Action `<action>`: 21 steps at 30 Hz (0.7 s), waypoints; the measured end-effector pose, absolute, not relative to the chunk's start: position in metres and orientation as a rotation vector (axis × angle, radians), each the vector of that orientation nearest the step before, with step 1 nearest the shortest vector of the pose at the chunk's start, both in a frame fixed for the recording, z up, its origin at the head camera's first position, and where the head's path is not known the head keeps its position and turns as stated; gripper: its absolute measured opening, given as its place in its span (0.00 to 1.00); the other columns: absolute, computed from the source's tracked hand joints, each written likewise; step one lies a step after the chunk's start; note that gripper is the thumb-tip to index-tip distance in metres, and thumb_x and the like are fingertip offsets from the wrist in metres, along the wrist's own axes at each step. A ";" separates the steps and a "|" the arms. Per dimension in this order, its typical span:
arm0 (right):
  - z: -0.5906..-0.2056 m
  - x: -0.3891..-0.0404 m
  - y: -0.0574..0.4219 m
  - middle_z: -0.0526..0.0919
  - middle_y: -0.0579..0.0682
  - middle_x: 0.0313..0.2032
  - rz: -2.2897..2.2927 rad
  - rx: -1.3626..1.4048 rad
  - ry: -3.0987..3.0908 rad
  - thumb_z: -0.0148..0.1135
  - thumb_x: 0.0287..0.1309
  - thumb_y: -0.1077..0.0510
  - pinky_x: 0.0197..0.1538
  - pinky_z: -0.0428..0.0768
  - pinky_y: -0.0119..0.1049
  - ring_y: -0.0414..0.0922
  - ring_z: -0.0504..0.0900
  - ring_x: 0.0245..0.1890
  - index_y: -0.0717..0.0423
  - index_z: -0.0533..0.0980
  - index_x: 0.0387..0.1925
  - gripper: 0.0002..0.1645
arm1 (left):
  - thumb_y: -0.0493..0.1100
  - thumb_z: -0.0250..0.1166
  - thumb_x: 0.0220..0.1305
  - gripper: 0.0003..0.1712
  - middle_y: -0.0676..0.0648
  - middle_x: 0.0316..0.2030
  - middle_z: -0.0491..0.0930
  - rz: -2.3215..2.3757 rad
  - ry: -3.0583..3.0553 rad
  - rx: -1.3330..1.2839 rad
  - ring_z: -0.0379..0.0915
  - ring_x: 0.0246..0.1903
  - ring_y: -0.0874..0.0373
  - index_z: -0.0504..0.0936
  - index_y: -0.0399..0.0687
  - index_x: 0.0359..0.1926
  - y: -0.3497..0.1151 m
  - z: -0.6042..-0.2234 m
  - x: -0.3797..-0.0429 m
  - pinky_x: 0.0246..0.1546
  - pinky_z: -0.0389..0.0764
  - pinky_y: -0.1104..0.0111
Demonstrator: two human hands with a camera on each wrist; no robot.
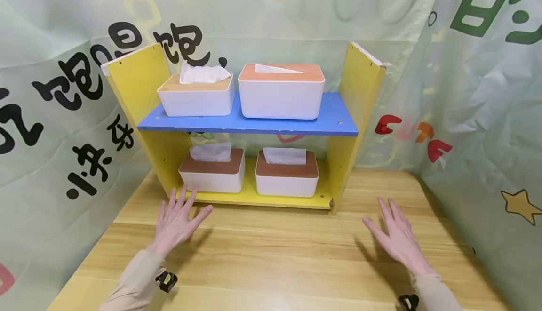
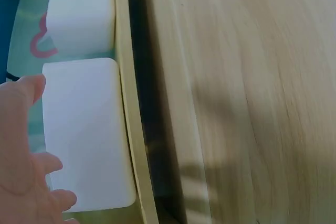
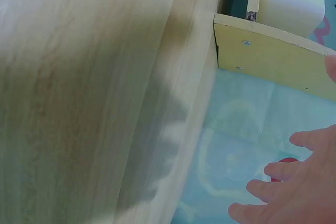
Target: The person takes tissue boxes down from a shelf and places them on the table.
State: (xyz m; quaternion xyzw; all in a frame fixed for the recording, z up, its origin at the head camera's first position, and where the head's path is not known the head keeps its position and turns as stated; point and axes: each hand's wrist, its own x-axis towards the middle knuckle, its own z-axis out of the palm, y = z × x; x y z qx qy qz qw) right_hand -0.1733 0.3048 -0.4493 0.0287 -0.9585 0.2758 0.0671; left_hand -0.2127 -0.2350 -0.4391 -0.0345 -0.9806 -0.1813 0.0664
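Note:
My left hand [image 1: 173,224] is spread with straight fingers in front of the shelf's lower left corner, its fingertips overlapping the lower left tissue box [image 1: 211,181] in the head view. In the left wrist view that white box [image 2: 86,135] shows just beyond the fingers. My right hand [image 1: 398,238], fingers extended and holding nothing, hovers over the table to the right of the shelf. The lower right tissue box [image 1: 287,186] has a brown lid with a tissue sticking out. Above stand an upper left box [image 1: 196,103] with a light wood lid and a larger upper right box [image 1: 280,99] with an orange-brown lid.
The shelf has yellow side panels [image 1: 362,85], a blue middle board [image 1: 254,125] and a yellow bottom board [image 1: 250,199]. It stands at the back of a wooden table [image 1: 275,259]. A printed curtain [image 1: 466,113] hangs behind and at both sides.

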 end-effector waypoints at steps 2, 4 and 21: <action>-0.448 -0.172 0.305 0.35 0.76 0.76 0.859 0.074 -2.892 0.47 0.72 0.36 0.66 0.43 0.80 0.81 0.42 0.72 0.57 0.38 0.80 0.51 | 0.75 0.46 0.69 0.51 0.35 0.80 0.40 -0.604 -2.959 -0.094 0.30 0.78 0.31 0.47 0.52 0.81 -0.235 -0.439 -0.212 0.72 0.33 0.31; -0.448 -0.171 0.304 0.34 0.75 0.77 0.883 0.057 -2.901 0.46 0.73 0.35 0.66 0.42 0.80 0.81 0.41 0.72 0.57 0.37 0.80 0.52 | 0.74 0.46 0.70 0.51 0.35 0.80 0.39 -0.652 -2.957 -0.081 0.29 0.78 0.30 0.46 0.52 0.81 -0.235 -0.438 -0.212 0.72 0.33 0.32; -0.439 -0.173 0.303 0.31 0.74 0.77 1.114 0.069 -2.841 0.43 0.75 0.39 0.64 0.45 0.81 0.79 0.40 0.73 0.60 0.34 0.80 0.50 | 0.64 0.53 0.73 0.41 0.36 0.77 0.55 -1.322 -2.579 0.146 0.46 0.78 0.38 0.60 0.45 0.76 -0.237 -0.422 -0.214 0.77 0.48 0.43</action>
